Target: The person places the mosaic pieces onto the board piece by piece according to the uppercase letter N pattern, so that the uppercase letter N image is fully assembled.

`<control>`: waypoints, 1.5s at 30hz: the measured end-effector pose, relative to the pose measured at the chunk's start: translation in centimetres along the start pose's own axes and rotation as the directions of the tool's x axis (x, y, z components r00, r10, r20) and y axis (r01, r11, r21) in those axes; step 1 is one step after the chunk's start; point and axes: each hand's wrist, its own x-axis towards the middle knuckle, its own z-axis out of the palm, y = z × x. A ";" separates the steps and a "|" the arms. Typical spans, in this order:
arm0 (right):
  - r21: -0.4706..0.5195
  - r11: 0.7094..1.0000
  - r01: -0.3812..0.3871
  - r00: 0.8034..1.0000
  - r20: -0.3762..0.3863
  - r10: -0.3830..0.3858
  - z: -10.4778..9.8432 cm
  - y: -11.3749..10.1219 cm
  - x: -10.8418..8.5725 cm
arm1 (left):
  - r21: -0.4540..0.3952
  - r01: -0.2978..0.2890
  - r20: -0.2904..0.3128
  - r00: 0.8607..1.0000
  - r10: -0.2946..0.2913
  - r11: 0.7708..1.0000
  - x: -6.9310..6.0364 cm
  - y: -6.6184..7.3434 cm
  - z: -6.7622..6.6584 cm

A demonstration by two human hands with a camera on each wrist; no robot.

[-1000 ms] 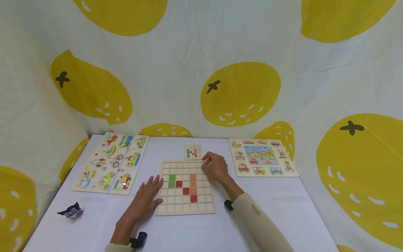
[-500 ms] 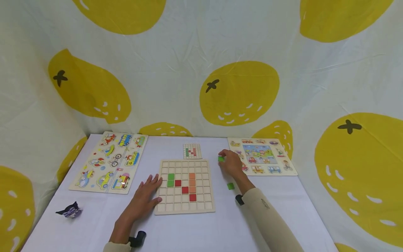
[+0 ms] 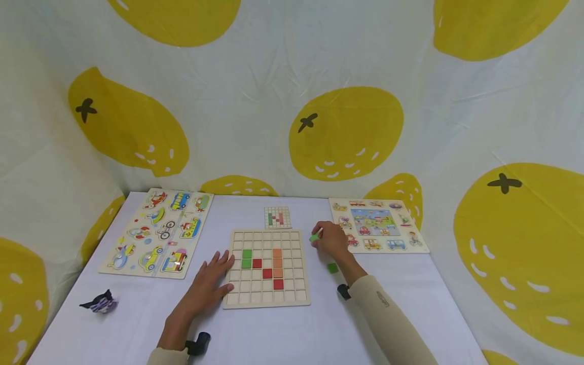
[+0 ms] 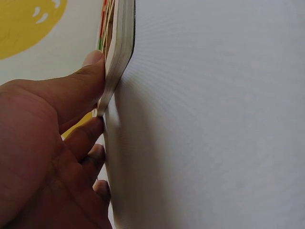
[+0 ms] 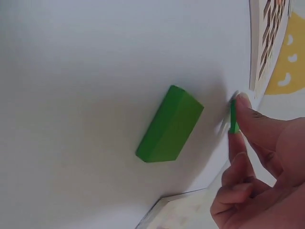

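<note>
A square wooden grid board [image 3: 290, 294] lies on the table, with two green, several orange and three red tiles in its cells. My left hand [image 3: 207, 284] rests at the board's left edge; in the left wrist view the thumb lies on the rim and the other fingers sit beside it. To the right of the board, my right hand [image 3: 332, 239] pinches a green tile [image 5: 233, 116] between thumb and fingers. Another green tile [image 5: 174, 126] lies on the table below that hand. Behind the board is a small pattern card [image 3: 277, 218] printed with a coloured grid.
A vehicle puzzle board [image 3: 157, 233] lies at the back left, and a second picture puzzle [image 3: 378, 225] at the back right, close to my right hand. A small black and purple item [image 3: 99, 302] sits at the left front. A lemon-print cloth [image 3: 255, 101] hangs behind the table.
My right hand has moved right from the board's upper right corner to the green tiles and now pinches one, slightly lifted or tilted. My left hand stays at the board's edge.
</note>
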 end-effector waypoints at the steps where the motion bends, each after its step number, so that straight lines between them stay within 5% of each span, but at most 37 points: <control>1: 0.013 1.000 0.005 1.000 -0.010 -0.004 0.0 -0.1 -0.2 | 0.002 -0.001 0.000 1.000 0.001 1.000 0.0 0.0 0.0; 11: 0.161 0.987 0.026 0.995 -0.104 -0.009 0.7 -2.0 -2.5 | 0.014 0.006 -0.003 1.000 -0.006 1.000 0.0 0.1 0.1; 18: 0.263 0.965 -0.012 1.000 0.001 0.012 1.7 -4.7 -4.8 | 0.022 0.012 0.009 1.000 -0.012 1.000 0.1 0.2 0.2; 31: 0.301 0.953 0.034 0.977 0.192 -0.095 4.7 -8.1 -8.0 | 0.021 0.022 0.027 0.999 -0.023 1.000 0.0 0.0 0.2; 45: 0.304 0.942 0.140 0.963 0.181 -0.202 7.3 -11.5 -8.9 | 0.003 0.002 0.013 1.000 -0.002 1.000 0.0 0.0 0.0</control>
